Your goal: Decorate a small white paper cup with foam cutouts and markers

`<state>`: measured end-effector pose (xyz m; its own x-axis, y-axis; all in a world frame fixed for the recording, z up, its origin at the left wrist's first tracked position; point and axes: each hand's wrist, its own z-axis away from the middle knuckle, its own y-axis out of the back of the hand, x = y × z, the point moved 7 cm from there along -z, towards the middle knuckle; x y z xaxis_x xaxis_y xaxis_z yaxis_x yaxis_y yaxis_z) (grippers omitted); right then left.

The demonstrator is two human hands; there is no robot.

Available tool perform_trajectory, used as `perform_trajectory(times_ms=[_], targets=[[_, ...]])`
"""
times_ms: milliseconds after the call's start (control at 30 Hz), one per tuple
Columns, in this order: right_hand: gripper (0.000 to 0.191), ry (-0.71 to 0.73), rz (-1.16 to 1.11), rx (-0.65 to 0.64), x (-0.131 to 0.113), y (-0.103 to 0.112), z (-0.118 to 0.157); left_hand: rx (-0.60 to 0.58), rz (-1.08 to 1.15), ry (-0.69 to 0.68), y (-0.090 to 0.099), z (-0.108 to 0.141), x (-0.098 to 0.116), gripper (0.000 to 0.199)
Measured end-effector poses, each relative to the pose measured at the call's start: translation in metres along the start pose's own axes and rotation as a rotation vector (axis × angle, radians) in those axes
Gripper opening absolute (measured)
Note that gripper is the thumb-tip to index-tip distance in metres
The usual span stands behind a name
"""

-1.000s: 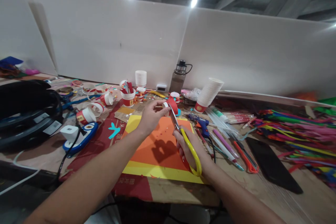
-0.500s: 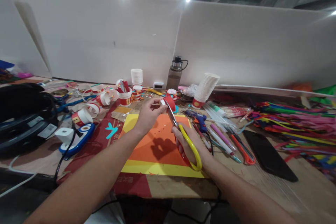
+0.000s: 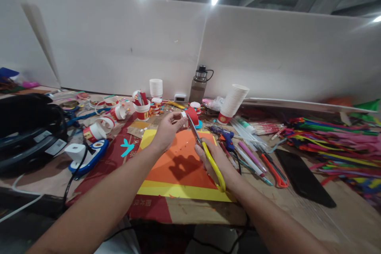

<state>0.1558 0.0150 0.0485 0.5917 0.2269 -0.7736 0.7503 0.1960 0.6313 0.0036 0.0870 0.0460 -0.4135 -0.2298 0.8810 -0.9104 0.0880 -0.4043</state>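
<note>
Over the orange sheet [image 3: 162,166], my left hand [image 3: 166,130] pinches a small curved piece of red-and-white paper cup [image 3: 193,115] between thumb and fingers. My right hand [image 3: 218,156] grips scissors [image 3: 209,154] with a yellow handle, pointing away from me. Their blades lie against the cup piece near the left fingertips; how far they are around its edge I cannot make out. Beneath the orange sheet shows a yellow sheet [image 3: 190,192], and tiny scraps are scattered on the orange one.
A blue glue gun [image 3: 228,139], pens [image 3: 251,154], a craft knife [image 3: 276,174] and a black phone [image 3: 305,176] lie right. Behind stand a bottle [image 3: 198,87] and stacked cups [image 3: 233,103]. Cut cups [image 3: 94,131] and a power strip [image 3: 89,158] are left; pipe cleaners [image 3: 351,139] far right.
The scissors have turned slightly in my right hand, so the yellow loop looks narrower and the red handle is less visible. My left hand keeps its hold on the cup piece.
</note>
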Motion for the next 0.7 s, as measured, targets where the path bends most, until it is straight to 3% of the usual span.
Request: perform_trajectory(times_ms=[267, 500, 700], targets=[[0.027, -0.023, -0.034, 0.015, -0.0008, -0.0011, 0.0039, -0.006, 0.019, -0.017, -0.0021, 0.0018, -0.0002, 0.036], [0.032, -0.019, -0.013, 0.006, 0.0022, -0.0028, 0.0026, -0.017, 0.064, 0.077, -0.0063, 0.0032, 0.0041, 0.038], [0.027, -0.041, -0.004, 0.004, 0.0007, -0.0031, 0.0040, -0.015, 0.038, 0.033, -0.0029, 0.0028, 0.0026, 0.034]])
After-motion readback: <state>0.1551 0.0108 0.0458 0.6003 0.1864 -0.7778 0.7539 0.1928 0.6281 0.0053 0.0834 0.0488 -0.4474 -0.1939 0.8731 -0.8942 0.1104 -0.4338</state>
